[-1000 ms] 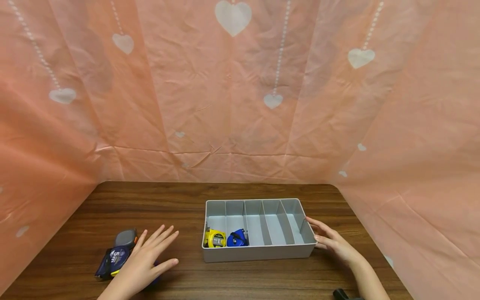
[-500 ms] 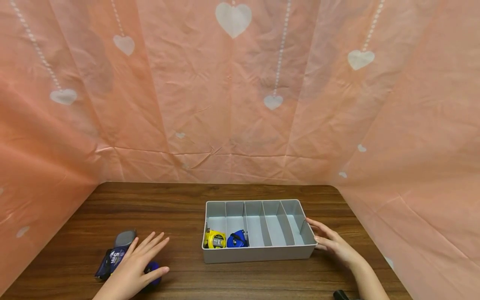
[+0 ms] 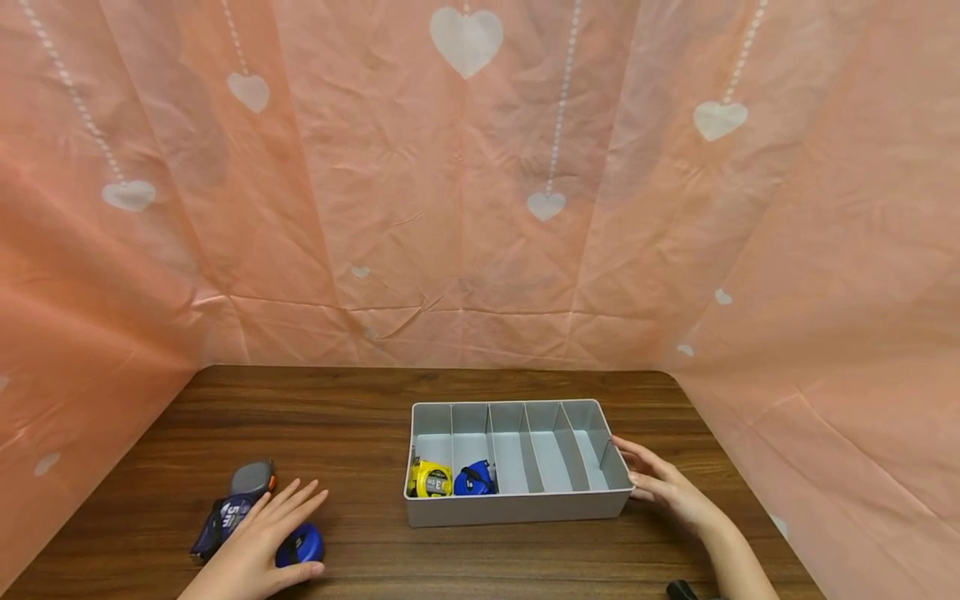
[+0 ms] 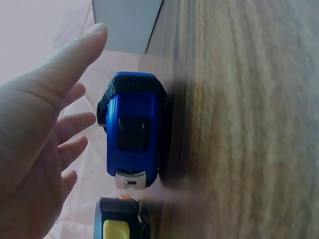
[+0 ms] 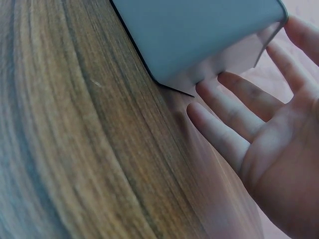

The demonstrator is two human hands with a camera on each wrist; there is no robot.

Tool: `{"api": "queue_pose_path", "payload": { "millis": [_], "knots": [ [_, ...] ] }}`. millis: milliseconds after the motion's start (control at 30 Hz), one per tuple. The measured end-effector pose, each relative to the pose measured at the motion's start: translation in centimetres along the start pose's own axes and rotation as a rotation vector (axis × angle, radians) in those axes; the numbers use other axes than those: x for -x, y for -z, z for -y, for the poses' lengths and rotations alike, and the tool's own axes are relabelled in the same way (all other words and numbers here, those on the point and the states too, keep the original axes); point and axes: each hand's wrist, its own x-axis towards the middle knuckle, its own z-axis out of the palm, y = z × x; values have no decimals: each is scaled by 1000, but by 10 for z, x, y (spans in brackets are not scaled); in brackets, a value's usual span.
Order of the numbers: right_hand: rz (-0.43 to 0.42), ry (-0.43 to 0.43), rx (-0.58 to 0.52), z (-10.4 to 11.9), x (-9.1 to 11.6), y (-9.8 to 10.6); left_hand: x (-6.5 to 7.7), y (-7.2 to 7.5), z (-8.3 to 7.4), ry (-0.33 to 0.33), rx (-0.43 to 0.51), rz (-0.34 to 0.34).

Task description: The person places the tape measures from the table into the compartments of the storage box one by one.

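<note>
My left hand (image 3: 258, 542) hovers with spread fingers over a blue tape measure (image 3: 302, 546) on the table. In the left wrist view that tape measure (image 4: 133, 129) shows its black strap and metal end hook, with nothing between thumb and fingers. Partly behind the hand lie a dark blue tape measure marked 5m (image 3: 225, 521) and a grey one with orange (image 3: 252, 477). The fingertips of my right hand (image 3: 667, 483) touch the end wall of a grey divided tray (image 3: 517, 507); in the right wrist view the fingers (image 5: 234, 107) are extended against it.
A yellow tape measure (image 3: 431, 478) sits in the tray's leftmost compartment, and another blue tape measure (image 3: 474, 477) in the one beside it. A black object (image 3: 681, 590) is at the front edge near the right forearm. Pink curtain (image 3: 465, 208) surrounds the wooden table (image 3: 360, 417).
My left hand has moved left and toward the front edge, uncovering the blue tape measure beside its thumb. The right hand and the tray have stayed in place.
</note>
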Motion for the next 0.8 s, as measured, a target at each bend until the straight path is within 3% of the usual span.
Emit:
{"api": "queue_pose_path", "payload": {
  "millis": [133,467,800],
  "knots": [
    [0,6,-5,0,0,0,2,-1,4,-50,-28,-18],
    [-1,16,-29,0,1,-1,6,0,15,-78,72,103],
    [8,26,-33,0,0,-1,12,2,22,-16,100,244]
  ]
}}
